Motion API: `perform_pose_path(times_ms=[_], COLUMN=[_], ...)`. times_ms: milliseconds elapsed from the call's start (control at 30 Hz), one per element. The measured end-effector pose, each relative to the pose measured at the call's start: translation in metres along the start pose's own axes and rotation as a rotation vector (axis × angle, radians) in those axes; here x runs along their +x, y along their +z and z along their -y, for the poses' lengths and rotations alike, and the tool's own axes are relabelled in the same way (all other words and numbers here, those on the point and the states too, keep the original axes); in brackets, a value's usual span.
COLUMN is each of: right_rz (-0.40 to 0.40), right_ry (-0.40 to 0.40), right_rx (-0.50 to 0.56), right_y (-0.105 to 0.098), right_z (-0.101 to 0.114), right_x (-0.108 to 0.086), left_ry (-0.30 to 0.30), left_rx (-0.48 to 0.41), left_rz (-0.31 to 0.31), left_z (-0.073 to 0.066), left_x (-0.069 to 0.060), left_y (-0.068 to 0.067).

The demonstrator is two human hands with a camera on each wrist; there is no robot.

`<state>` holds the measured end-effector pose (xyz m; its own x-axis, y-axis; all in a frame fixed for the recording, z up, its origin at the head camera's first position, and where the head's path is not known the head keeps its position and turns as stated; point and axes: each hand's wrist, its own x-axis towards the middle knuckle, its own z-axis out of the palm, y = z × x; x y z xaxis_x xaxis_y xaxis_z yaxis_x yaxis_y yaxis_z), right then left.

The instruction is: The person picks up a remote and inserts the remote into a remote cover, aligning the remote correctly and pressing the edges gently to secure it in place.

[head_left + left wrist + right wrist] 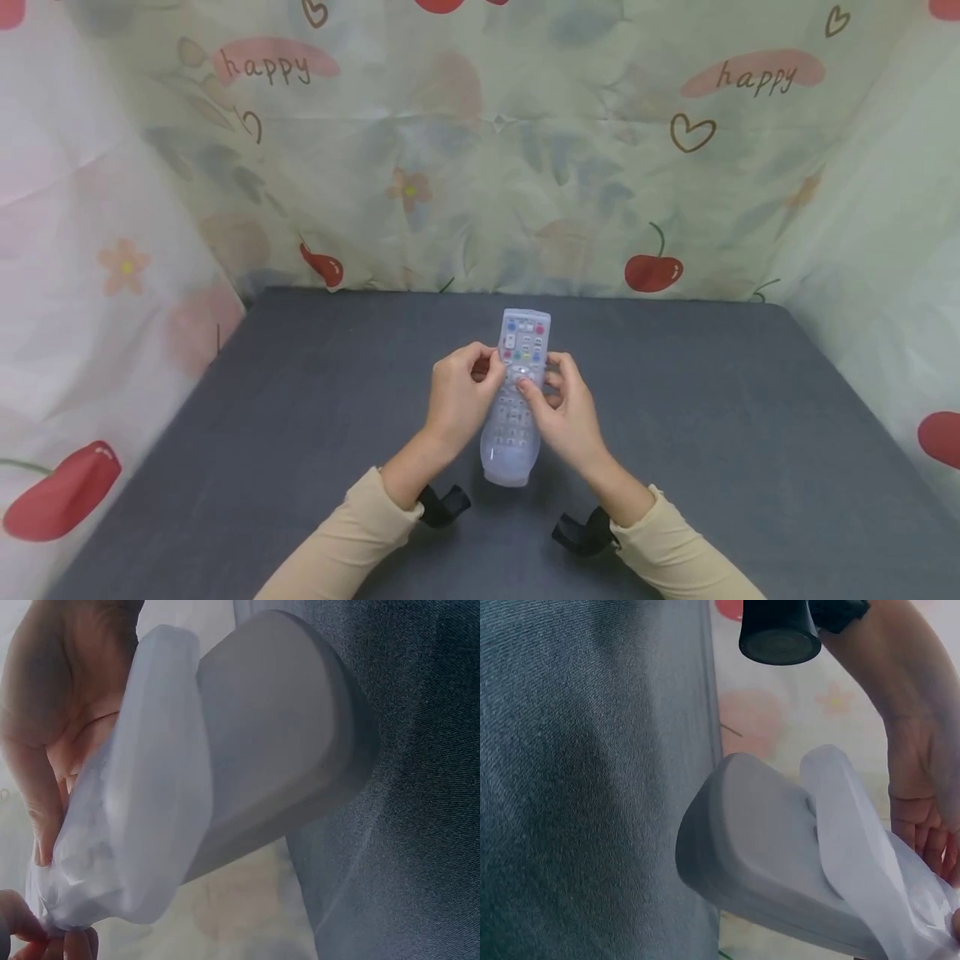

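Note:
A pale remote control (274, 712) is held up above the table in a translucent, flexible cover (511, 454). Coloured buttons show through the cover in the head view. On the underside, the grey back lies bare at the near end, with the cover's loose edge (851, 832) standing away from it. My left hand (461, 396) pinches the cover at the remote's left side, toward the upper half. From the right, my right hand (568, 410) grips the covered remote, thumb on the button face and fingers at the side. Parts of both hands' fingers are hidden behind the remote.
A dark grey cloth-covered table (675, 400) lies beneath the hands. Patterned curtains (495, 167) with cherries, hearts and flowers hang behind it and along both sides. Black straps with wrist cameras (587, 533) sit below the wrists, near the remote's lower end.

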<state>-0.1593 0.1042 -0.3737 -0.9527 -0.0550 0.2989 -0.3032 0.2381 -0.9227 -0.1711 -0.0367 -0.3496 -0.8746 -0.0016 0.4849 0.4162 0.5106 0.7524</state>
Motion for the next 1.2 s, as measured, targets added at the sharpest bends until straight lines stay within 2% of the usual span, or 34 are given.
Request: perform_pose_path(times_ms=[200, 400, 767, 900, 1133, 1200], right_rz=[-0.018, -0.019, 0.041, 0.084, 0.177, 0.205], right_ry=[-0.012, 0.027, 0.058, 0.060, 0.077, 0.084], right_rx=[0.006, -0.009, -0.018, -0.017, -0.074, -0.070], right_y=[-0.001, -0.004, -0.011, -0.015, -0.017, -0.017], right_z=[0.001, 0.003, 0.006, 0.008, 0.010, 0.010], right_x=[0.000, 0.001, 0.006, 0.009, 0.008, 0.008], left_ry=[0.010, -0.007, -0.015, -0.049, -0.104, -0.130], left_rx=[0.004, -0.021, -0.047, -0.099, -0.146, -0.174], left_rz=[0.003, -0.006, 0.010, 0.048, 0.203, 0.230], left_z=[-0.001, -0.001, 0.000, 0.000, 0.003, 0.004], left_x=[-0.001, -0.003, 0.000, 0.003, 0.012, 0.014], left_y=[0.001, 0.003, 0.001, 0.000, -0.006, -0.008])
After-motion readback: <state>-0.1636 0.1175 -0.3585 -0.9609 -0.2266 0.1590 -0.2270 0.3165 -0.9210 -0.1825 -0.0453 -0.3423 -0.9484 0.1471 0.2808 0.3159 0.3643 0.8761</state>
